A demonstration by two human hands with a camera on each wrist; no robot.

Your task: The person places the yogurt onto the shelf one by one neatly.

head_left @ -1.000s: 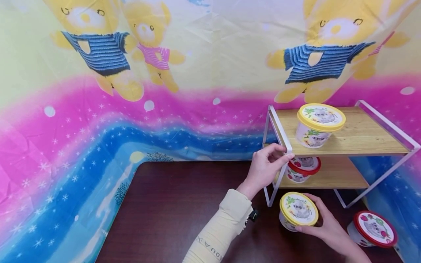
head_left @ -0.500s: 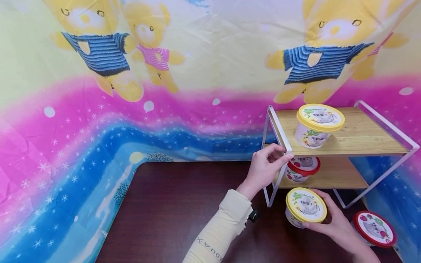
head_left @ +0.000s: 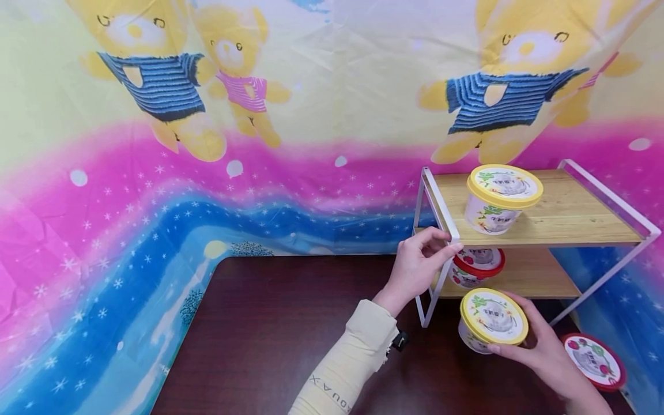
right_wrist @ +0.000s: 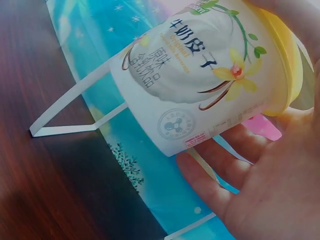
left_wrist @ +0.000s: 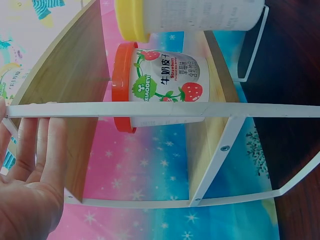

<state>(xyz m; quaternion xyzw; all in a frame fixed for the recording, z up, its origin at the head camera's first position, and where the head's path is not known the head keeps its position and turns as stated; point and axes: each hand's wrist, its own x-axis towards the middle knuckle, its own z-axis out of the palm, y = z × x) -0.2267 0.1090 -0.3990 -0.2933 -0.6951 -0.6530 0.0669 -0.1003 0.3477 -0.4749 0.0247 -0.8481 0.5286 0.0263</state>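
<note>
My right hand (head_left: 542,351) holds a yellow-lidded tub (head_left: 493,320) by its side, thumb in front and fingers behind. The tub is tilted slightly, off the table and in front of the lower shelf; its vanilla-flower print (right_wrist: 200,75) shows in the right wrist view. My left hand (head_left: 415,265) pinches the front left corner of the white-framed two-tier rack (head_left: 570,202). On the lower board, at the left, sits a red-lidded strawberry tub (left_wrist: 165,80), partly hidden by the upper board in the head view. Another yellow-lidded tub (head_left: 500,202) stands upright on the top board.
A second red-lidded tub (head_left: 593,360) stands on the table right of my right hand, partly covered by my wrist. The dark wooden table (head_left: 285,334) stretches left of the rack. Behind it hangs a bear-printed cloth (head_left: 311,161).
My right hand has carried the yellow-lidded tub to the right and up, in front of the lower shelf. My left hand stays at the rack's corner.
</note>
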